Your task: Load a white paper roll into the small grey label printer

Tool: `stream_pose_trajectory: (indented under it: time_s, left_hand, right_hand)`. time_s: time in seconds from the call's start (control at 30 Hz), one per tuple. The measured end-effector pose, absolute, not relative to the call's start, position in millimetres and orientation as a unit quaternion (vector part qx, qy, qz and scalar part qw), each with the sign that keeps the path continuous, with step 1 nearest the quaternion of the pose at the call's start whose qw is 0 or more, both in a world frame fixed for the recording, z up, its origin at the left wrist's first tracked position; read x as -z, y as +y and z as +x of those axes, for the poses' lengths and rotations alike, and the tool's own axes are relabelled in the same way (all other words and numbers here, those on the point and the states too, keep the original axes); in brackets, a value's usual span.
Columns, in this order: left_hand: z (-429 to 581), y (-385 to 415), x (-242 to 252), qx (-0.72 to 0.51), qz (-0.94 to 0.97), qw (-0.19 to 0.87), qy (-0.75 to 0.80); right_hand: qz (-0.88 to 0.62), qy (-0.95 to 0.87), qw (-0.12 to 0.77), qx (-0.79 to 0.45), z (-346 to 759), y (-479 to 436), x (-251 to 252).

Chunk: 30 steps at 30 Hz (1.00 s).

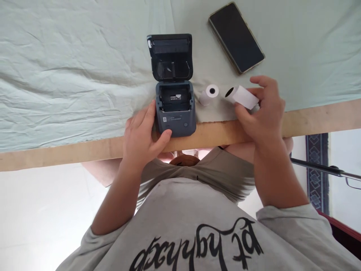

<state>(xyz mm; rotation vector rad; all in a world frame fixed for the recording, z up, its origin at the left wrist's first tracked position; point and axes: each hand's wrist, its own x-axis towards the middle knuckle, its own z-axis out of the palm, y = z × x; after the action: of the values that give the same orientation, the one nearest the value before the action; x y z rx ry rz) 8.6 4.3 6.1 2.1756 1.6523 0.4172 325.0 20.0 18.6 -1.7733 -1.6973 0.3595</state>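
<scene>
The right hand (266, 111) has thumb and fingers closed on a white roll (246, 98), held tilted to the right of the printer (176, 127); the roll is a smooth, matte cylinder, its near end showing a dark round hollow, its far end partly hidden by the fingers; the left hand (141, 133) is spread, gripping nothing fully, its fingers against the printer's left side and its thumb at the front corner; the printer is boxy, blue-grey, with rounded corners, its glossy black lid (172, 56) raised and its bay exposing a printed label; between printer and held roll sits a second roll (207, 98); beyond lies a dark phone (237, 37), slanted on wrinkled, pale green cloth (70, 75); a wooden edge (214, 133) runs along the front.
</scene>
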Motion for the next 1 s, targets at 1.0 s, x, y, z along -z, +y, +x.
stream_pose_trajectory:
  time_s: [1.0]
  left_hand:
    - [19,-39,-17,-0.386,0.797,0.123,0.448]
  right_hand:
    - [-0.48,-0.472,0.471,-0.569,218,-41,-39]
